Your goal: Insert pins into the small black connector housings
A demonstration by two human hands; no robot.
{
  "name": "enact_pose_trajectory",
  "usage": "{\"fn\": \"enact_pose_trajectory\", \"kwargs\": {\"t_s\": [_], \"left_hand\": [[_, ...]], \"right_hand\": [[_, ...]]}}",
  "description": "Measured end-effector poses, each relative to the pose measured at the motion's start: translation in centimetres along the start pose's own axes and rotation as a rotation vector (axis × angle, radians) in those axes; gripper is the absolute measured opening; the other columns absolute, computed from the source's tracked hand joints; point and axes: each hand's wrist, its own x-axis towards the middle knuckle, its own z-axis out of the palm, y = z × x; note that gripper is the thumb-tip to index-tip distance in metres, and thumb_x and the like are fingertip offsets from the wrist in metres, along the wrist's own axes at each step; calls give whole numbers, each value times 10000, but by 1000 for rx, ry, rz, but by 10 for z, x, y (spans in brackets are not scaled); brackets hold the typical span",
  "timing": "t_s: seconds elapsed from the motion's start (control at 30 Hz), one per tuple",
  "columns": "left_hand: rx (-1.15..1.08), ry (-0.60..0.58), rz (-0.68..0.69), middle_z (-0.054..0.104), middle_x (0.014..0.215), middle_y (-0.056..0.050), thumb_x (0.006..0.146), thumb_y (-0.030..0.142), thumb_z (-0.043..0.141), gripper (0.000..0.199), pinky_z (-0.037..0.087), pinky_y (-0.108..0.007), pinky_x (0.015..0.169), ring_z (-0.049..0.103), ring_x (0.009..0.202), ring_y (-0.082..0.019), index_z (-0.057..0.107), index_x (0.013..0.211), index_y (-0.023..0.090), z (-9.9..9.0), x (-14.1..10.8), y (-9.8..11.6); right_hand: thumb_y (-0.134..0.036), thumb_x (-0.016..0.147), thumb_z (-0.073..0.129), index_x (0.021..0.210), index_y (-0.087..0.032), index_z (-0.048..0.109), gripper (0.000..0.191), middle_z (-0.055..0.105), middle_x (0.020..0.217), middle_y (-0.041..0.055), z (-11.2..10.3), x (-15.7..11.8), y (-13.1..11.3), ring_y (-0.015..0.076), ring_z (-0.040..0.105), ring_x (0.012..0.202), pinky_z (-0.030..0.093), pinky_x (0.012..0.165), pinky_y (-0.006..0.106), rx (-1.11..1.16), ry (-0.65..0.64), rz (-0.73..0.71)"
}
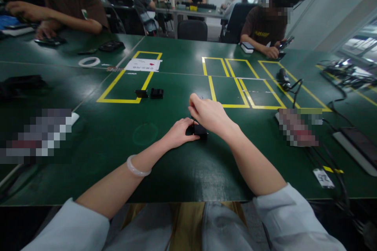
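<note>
Low over the middle of the green table, my left hand (182, 132) is closed on a small black block (200, 130), thumb along its near side and fingers at its left. Just above the block is my right hand (207, 111), its fingers curled in a pinch at the upper left; a thin dark piece shows below them, too small to make out. Two more black parts, a flat one (141, 93) and a blocky one (157, 93), lie side by side further up and to the left.
Yellow tape outlines (235, 106) mark the green table (176, 176). A paper sheet (143, 65) and a white tape ring (88, 62) lie at the back left. Blurred devices flank both sides, with cables (332, 164) at the right. Other people sit across the table.
</note>
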Motion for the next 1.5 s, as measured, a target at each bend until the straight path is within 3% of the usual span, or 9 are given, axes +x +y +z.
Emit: {"fn": "enact_pose_trajectory", "kwargs": {"t_s": [0.47,0.8,1.23,1.5], "left_hand": [[-2,9,1,651,1209,-91,800,421,747,482,471,-429,949,606,1097,-303,608,1205,199,1,0,-1],[-4,13,16,652,1207,-88,802,412,745,492,467,-442,955,605,1093,-305,604,1228,210,1,0,-2],[6,14,5,651,1219,-93,799,413,750,481,462,-437,969,599,1118,-305,610,1205,196,2,0,-2],[2,10,7,653,1211,-88,804,408,745,482,466,-436,958,604,1098,-300,606,1219,206,0,0,1]], "right_hand": [[-290,989,344,1127,-209,511,232,718,887,35,1,0,1,175,647,724,238,531,269,-17,26,-1],[-328,1008,329,1175,-206,500,268,723,951,57,-1,0,0,183,646,791,327,615,272,-2,-31,19],[-289,989,361,1128,-203,507,220,718,892,42,2,0,1,171,639,721,247,543,266,2,26,-6],[-327,1003,348,1149,-208,507,246,720,929,50,1,1,1,179,647,769,289,574,267,-7,0,8]]}}
